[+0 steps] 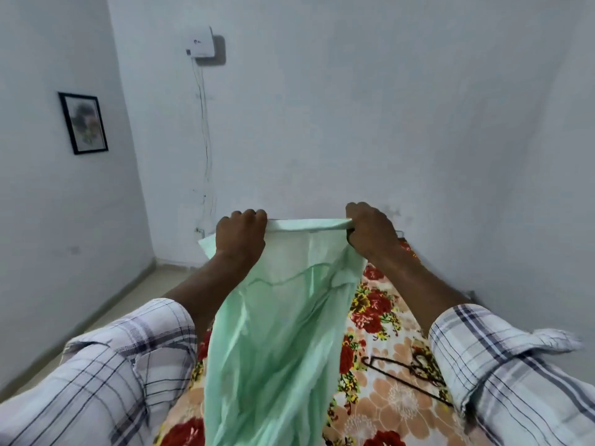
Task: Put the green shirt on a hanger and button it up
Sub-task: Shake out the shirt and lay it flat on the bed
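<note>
Hanging between both hands, the green shirt (273,333) is pinched by left hand (241,233) and right hand (370,230), seemingly at its collar.

Both hands (242,230) (370,228) raised, apparently in closed grip.

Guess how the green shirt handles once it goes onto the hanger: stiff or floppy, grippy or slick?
Likely floppy: the green shirt hangs in loose folds from the left hand and right hand. Probably light and thin, since the cloth looks slightly see-through. It may slide off the thin dark hanger lying on the floral bedsheet.
</note>
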